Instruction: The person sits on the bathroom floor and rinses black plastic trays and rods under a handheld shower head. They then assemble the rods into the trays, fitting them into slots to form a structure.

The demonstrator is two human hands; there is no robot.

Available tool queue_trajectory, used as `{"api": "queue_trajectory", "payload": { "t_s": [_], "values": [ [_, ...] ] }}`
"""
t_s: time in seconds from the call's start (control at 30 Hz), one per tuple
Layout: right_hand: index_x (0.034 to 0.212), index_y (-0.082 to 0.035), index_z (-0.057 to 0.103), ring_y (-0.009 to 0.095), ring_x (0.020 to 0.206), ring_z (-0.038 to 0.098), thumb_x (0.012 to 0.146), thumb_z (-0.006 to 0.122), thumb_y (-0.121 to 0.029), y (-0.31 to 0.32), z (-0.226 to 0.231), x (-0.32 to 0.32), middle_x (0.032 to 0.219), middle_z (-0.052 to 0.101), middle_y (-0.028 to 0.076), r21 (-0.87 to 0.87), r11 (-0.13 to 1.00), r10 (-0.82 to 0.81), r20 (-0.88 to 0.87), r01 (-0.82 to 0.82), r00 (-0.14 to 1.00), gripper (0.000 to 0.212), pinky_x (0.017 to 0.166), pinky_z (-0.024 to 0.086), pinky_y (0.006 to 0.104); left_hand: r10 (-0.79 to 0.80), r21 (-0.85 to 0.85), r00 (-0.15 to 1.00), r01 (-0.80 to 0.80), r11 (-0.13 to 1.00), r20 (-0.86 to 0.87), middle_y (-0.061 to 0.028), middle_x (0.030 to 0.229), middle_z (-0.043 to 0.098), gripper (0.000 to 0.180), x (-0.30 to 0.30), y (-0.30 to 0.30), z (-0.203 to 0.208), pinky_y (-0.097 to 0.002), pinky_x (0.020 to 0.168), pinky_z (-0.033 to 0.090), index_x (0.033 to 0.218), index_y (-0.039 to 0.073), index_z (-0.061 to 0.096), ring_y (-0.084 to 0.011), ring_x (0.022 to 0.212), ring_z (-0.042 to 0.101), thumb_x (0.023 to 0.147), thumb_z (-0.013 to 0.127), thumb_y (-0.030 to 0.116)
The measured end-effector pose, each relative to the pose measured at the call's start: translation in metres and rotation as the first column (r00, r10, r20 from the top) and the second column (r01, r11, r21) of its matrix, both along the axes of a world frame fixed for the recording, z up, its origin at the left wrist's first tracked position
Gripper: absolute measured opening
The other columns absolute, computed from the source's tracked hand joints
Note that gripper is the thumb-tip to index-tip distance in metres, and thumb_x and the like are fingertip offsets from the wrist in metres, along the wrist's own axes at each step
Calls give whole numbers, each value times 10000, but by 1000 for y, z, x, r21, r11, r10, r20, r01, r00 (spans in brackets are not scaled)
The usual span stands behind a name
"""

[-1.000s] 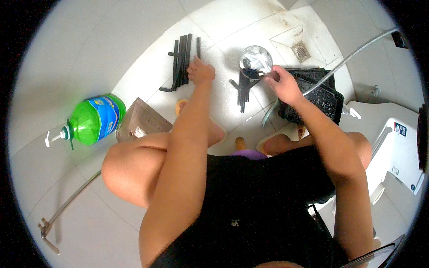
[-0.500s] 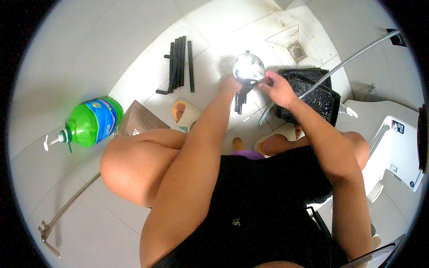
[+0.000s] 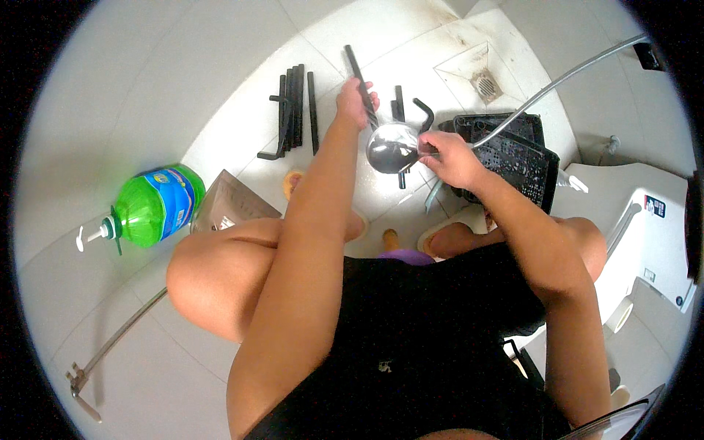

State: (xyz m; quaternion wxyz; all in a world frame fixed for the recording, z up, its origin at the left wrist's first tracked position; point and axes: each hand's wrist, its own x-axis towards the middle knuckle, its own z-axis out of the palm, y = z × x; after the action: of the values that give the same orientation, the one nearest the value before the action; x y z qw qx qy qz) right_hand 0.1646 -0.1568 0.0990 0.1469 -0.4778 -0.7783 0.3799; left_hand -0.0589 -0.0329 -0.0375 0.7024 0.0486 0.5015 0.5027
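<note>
My left hand (image 3: 352, 106) is closed around a straight black tube (image 3: 354, 62), which slants with its far end up and its near end at the shower head. My right hand (image 3: 456, 163) grips a chrome shower head (image 3: 391, 149) by its handle. The shower head's round body hides part of the floor and of the loose black pieces below. Just beyond it lie a short black tube (image 3: 399, 99) and a bent black tube (image 3: 424, 112). Several more black tubes (image 3: 295, 106) lie side by side on the wet tiles, left of my left hand.
Black perforated plastic trays (image 3: 517, 165) stand right of my right hand, under the metal hose (image 3: 546, 92). A floor drain (image 3: 485, 86) is at the far right. A green liquid bottle (image 3: 143, 209) and a brown box (image 3: 233, 204) stand left, a white toilet (image 3: 609, 187) right.
My left hand has moved left and away from me and now holds a black tube out. The shower head has come nearer and tilted, uncovering black pieces on the floor.
</note>
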Motion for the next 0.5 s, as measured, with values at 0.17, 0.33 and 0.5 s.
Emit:
{"api": "queue_trajectory", "payload": {
  "t_s": [0.17,0.33,0.5],
  "values": [
    [1017,-58,633,389,923,672,814,752,-102,6,2,-4,953,686,163,88,990,-110,36,107,993,239,823,526,467,-293,67,954,297,953,-62,-90,1043,632,368,-3,-5,-20,-375,676,556,1247,75,616,-207,824,618,1044,503,360],
    [1033,-51,634,400,920,674,819,750,-91,3,-5,13,940,684,177,147,958,-253,29,246,967,246,816,532,469,-492,-131,853,475,870,-176,-106,1136,636,654,32,-12,-15,-505,827,535,1332,72,597,-271,940,627,1000,530,631],
    [1041,-49,630,399,921,678,840,755,-95,16,19,-16,923,684,178,140,956,-258,-22,258,966,241,801,540,451,-413,102,833,478,872,-368,-105,1221,644,670,-6,0,-100,-431,930,513,1282,47,638,-267,1097,611,1009,512,646]
  ]
}}
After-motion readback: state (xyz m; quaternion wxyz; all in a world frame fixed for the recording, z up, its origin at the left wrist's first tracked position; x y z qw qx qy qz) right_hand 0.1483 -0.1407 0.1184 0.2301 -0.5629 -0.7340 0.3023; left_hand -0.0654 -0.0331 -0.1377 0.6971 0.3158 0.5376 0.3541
